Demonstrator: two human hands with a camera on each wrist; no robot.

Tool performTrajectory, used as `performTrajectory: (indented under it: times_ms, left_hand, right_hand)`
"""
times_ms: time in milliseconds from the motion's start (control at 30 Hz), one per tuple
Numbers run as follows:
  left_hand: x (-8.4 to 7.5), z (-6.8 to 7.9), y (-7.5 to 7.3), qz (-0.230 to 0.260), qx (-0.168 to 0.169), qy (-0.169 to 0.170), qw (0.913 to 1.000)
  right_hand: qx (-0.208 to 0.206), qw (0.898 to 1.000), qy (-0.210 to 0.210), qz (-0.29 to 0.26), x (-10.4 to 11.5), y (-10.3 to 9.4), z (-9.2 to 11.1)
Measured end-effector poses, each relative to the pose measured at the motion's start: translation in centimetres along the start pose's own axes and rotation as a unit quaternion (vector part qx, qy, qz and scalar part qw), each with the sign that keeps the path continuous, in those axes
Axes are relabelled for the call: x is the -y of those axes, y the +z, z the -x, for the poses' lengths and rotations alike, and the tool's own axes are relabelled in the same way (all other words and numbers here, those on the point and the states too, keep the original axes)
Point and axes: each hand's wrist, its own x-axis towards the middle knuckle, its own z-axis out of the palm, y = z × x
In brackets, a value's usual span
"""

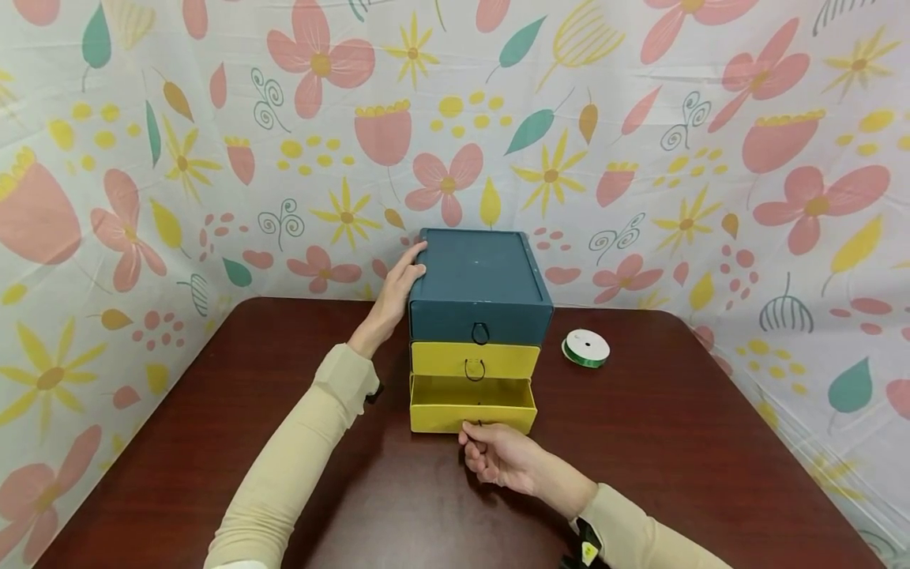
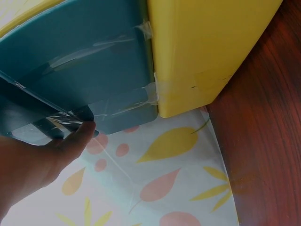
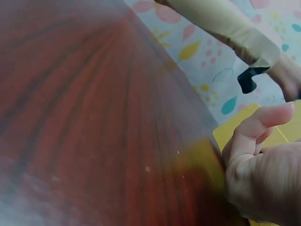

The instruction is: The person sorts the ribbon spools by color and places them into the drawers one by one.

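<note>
At the left of the table (image 1: 640,442) we see one left hand (image 1: 394,296), its grip wide, the loosely straight fingers resting against the upper left side of one drawer unit (image 1: 472,265). That unit stands at the middle of the table's far part, and we count three drawers in it: one blue top drawer (image 1: 444,322) and two yellow ones below. The blue drawer and the middle drawer (image 1: 437,359) are closed, each bearing one dark loop; the bottom drawer (image 1: 430,419) is pulled partway out. At its front we find one right hand (image 1: 506,460), the grip narrow, thumb and finger pinching one dark loop (image 1: 479,423). Farther right, apart from the unit, lies one spool of green ribbon (image 1: 587,346).
</note>
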Motion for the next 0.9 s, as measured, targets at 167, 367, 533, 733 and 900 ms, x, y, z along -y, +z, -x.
performTrajectory:
  times_ms: [167, 367, 533, 733, 900]
  left_hand:
    - [0.2, -0.1, 0.0, 0.006, 0.0, -0.003, 1.0]
    - [0.2, -0.2, 0.0, 0.014, 0.0, 0.0, 0.9999]
    - [0.1, -0.1, 0.0, 0.011, 0.0, 0.002, 0.9999]
    - [0.2, -0.1, 0.0, 0.012, 0.001, 0.005, 0.9999]
    - [0.2, -0.2, 0.0, 0.009, -0.002, 0.005, 0.9999]
  right_hand:
    - [0.011, 1.0, 0.011, -0.003, -0.5, 0.3, 0.6]
    - [0.01, 1.0, 0.02, -0.002, -1.0, 0.9, 1.4]
    - [0.004, 1.0, 0.025, 0.002, -1.5, 1.2, 1.9]
    - [0.01, 1.0, 0.022, 0.008, -2.0, 1.5, 2.4]
    - [0.023, 0.999, 0.025, 0.008, -2.4, 1.7, 2.8]
